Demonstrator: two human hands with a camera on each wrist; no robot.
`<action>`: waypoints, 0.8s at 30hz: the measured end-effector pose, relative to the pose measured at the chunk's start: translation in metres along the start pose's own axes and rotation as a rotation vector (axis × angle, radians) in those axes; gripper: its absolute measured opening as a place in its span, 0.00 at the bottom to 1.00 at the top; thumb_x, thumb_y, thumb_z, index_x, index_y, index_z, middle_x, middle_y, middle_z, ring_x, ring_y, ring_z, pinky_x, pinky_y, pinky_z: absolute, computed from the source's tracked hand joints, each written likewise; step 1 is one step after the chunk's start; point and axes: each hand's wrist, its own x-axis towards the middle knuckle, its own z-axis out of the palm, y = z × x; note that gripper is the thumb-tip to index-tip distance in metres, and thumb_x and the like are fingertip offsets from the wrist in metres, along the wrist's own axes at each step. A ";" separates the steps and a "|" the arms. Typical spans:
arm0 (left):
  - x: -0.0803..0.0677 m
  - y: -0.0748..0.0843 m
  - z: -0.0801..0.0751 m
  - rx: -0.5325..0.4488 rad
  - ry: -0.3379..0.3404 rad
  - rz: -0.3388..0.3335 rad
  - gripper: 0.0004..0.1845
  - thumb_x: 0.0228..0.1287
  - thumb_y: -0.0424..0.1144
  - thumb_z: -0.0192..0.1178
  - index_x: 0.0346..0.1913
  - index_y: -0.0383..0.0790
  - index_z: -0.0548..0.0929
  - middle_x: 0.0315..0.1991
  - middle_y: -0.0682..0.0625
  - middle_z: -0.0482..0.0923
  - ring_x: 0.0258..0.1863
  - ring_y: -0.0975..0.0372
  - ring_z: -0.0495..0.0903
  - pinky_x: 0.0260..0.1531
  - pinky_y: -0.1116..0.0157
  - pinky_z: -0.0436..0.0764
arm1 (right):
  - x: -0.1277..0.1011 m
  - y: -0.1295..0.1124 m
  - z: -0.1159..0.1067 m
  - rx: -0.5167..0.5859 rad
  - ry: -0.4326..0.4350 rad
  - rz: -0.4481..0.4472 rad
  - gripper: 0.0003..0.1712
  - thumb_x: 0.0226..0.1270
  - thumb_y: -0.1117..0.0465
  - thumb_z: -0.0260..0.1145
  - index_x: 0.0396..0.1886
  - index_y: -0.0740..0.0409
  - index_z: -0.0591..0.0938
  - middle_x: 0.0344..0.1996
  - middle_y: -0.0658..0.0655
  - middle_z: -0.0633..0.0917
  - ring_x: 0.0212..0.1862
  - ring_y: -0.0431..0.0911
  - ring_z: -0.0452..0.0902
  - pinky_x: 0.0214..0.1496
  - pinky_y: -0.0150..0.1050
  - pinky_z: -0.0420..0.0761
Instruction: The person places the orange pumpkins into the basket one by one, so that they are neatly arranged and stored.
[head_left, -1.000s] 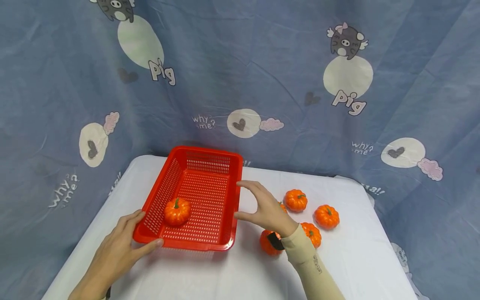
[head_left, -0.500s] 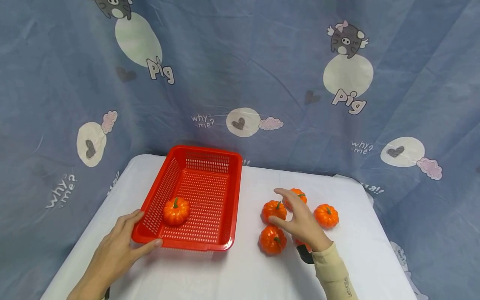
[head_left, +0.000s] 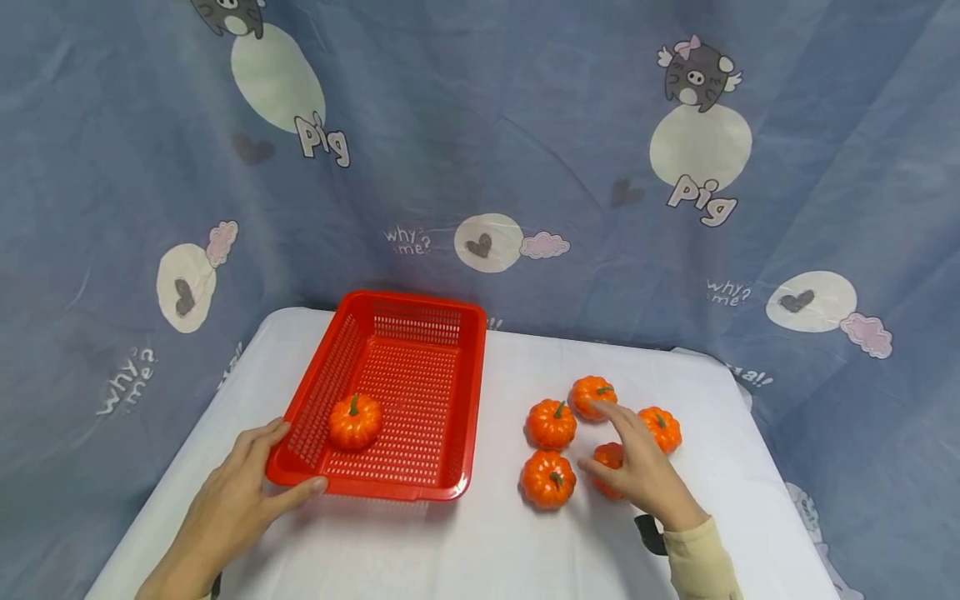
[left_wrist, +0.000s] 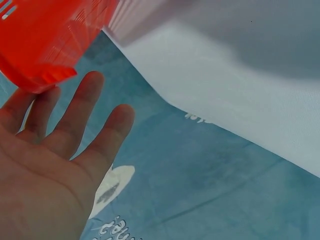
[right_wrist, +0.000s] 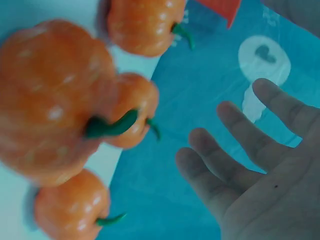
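My left hand [head_left: 232, 496] holds the near left corner of a red plastic basket [head_left: 471, 400], thumb along the front rim and fingers at the left side. In the left wrist view, two fingertips [left_wrist: 46, 90] meet the basket's rim [left_wrist: 30, 82] while the other fingers extend past it. One small orange pumpkin [head_left: 356, 422] lies inside the basket. My right hand [head_left: 645, 471], fingers spread and nothing between them, is over a pumpkin [head_left: 609, 457] on the table and partly covers it. Close by in the right wrist view is a large-looking pumpkin [right_wrist: 50, 105] with a curved green stem.
Several other small pumpkins surround the right hand: one at the back [head_left: 592, 397], one at the right [head_left: 662, 429], and two at the left, the farther [head_left: 551, 424] and the nearer [head_left: 548, 480]. A white cloth [head_left: 487, 550] covers the table; a blue printed curtain [head_left: 480, 167] hangs behind.
My right hand has moved from beside the basket's right rim, rightward over the pumpkins to the one at the near right. The left hand and basket have stayed put.
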 end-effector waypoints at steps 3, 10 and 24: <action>0.001 0.001 0.000 0.000 0.013 0.017 0.59 0.50 0.76 0.66 0.74 0.35 0.64 0.70 0.36 0.64 0.62 0.38 0.70 0.52 0.31 0.72 | -0.010 0.010 -0.002 0.007 0.033 0.038 0.48 0.54 0.54 0.82 0.73 0.52 0.69 0.69 0.59 0.72 0.68 0.59 0.68 0.67 0.64 0.70; 0.001 0.002 -0.003 0.016 -0.011 -0.010 0.61 0.49 0.78 0.63 0.74 0.34 0.63 0.69 0.35 0.63 0.60 0.38 0.70 0.52 0.30 0.72 | -0.026 0.027 0.000 0.016 0.093 0.066 0.47 0.53 0.56 0.83 0.70 0.55 0.70 0.66 0.64 0.73 0.62 0.63 0.75 0.63 0.65 0.73; 0.000 0.001 -0.001 0.008 0.022 0.012 0.59 0.50 0.75 0.66 0.73 0.33 0.65 0.69 0.35 0.64 0.62 0.38 0.70 0.52 0.30 0.72 | -0.034 0.042 0.011 0.006 0.052 0.134 0.49 0.51 0.58 0.83 0.71 0.60 0.69 0.69 0.68 0.71 0.70 0.65 0.64 0.69 0.67 0.64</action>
